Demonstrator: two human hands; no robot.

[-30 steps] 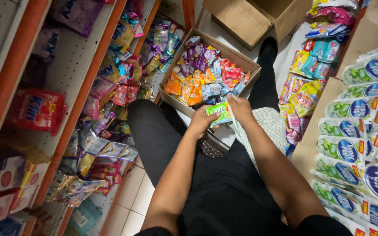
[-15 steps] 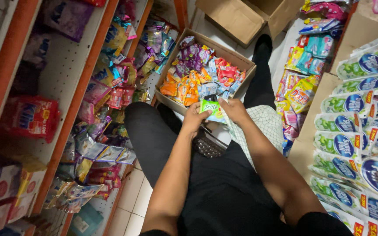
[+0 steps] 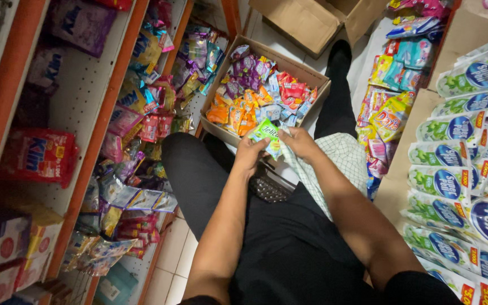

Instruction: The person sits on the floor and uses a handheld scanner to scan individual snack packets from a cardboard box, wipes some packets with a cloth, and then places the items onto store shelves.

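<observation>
Right over the near edge of the cardboard box (image 3: 225, 96) of mixed sachets, you've got a small green packet (image 3: 266, 132) pinched between both hands: left hand (image 3: 251, 155) on its lower left side, right hand (image 3: 299, 144) on its right. The hands sit close together, fingers closed on it. Looks feather-light, crinkly and a bit slick, so I'd grip the sealed edges rather than the puffy middle. Shelves (image 3: 105, 113) of packets run along your left.
</observation>
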